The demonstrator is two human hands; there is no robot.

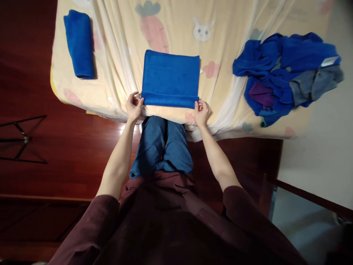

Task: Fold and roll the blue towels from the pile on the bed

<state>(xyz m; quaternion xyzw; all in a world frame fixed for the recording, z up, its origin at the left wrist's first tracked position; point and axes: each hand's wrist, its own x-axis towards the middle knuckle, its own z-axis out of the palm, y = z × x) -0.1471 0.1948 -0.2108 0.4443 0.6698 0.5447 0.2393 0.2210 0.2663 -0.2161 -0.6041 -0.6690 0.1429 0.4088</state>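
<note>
A blue towel (pixel 171 75) lies flat on the bed in front of me, its near edge turned up into a narrow fold. My left hand (pixel 134 106) pinches the fold's near-left corner. At the near-right corner my right hand (pixel 202 112) grips the same folded edge. Both hands have their fingers curled closed on the cloth.
The bed has a cream sheet (pixel 116 55) printed with carrots and rabbits. A rolled blue towel (pixel 79 43) rests at the far left. A heap of blue, grey and purple cloths (pixel 286 71) sits at the right. Dark wooden floor (pixel 55 147) lies to the left.
</note>
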